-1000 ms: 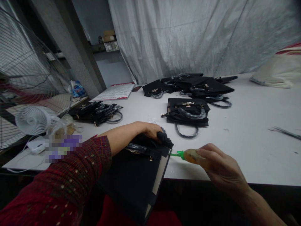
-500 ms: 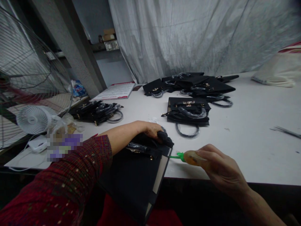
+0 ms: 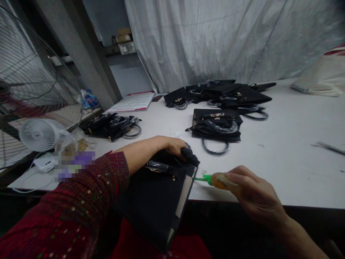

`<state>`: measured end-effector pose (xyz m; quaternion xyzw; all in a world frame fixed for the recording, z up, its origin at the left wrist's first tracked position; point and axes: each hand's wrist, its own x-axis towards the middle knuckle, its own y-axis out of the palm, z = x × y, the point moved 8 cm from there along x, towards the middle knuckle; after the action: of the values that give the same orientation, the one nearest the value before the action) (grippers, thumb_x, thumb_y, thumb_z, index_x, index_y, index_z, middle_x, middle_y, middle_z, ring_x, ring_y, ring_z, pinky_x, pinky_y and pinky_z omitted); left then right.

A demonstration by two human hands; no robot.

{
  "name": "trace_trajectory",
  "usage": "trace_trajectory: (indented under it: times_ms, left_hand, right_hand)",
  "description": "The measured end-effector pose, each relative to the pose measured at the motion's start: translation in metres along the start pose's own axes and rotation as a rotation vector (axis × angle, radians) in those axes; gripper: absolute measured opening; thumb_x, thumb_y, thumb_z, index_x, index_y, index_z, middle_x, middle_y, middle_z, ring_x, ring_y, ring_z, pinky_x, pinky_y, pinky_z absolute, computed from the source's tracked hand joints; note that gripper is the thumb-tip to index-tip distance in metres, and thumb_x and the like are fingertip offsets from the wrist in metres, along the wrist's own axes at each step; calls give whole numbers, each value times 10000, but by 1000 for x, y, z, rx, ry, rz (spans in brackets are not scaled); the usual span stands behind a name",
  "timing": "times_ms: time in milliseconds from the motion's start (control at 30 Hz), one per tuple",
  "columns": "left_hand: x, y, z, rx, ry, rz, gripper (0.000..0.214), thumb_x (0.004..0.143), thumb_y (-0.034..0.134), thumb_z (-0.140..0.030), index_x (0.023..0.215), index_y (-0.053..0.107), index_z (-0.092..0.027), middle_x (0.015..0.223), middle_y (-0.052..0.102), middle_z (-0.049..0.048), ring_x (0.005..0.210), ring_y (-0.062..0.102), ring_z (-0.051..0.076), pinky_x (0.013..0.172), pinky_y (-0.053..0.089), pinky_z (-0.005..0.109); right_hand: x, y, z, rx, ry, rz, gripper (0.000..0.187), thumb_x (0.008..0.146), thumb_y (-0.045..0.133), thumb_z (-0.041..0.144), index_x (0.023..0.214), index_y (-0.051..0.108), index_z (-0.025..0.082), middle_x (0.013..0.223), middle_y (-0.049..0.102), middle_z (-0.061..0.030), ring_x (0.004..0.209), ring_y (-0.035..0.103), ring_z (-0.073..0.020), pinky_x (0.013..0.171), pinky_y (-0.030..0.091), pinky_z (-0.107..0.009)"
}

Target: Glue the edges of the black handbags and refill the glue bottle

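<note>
A black handbag (image 3: 156, 201) leans over the table's near edge, partly on my lap. My left hand (image 3: 174, 145) is closed on its top corner and pins it against the white table (image 3: 283, 158). My right hand (image 3: 252, 196) is closed round a small yellowish squeeze bottle (image 3: 219, 180) with a green nozzle. The nozzle tip touches the bag's right side edge, where a pale inner layer shows.
A single black handbag (image 3: 215, 126) lies mid-table, with a pile of several more (image 3: 229, 95) behind it and another pile (image 3: 111, 126) at the left. A small white fan (image 3: 40, 135) and a large wire fan guard (image 3: 32, 82) stand left. Thin metal tools (image 3: 327, 146) lie right.
My hands, the bag and the bottle keep their positions. Only the view has shifted slightly, as my head tilted a little.
</note>
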<state>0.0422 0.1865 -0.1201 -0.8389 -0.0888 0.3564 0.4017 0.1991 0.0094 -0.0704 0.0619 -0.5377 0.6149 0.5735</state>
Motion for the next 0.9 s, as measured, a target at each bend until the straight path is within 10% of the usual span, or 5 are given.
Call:
trace_trajectory:
  times_ms: [900]
  left_hand:
    - [0, 0, 0, -40, 15, -3, 251, 728, 758, -270, 974, 782, -229, 852, 747, 4, 845, 618, 189, 898, 494, 343]
  right_hand:
    - [-4, 2, -20, 3, 66, -60, 413, 881, 544, 59, 1216, 582, 298, 1000, 636, -60, 817, 686, -196, 618, 571, -292]
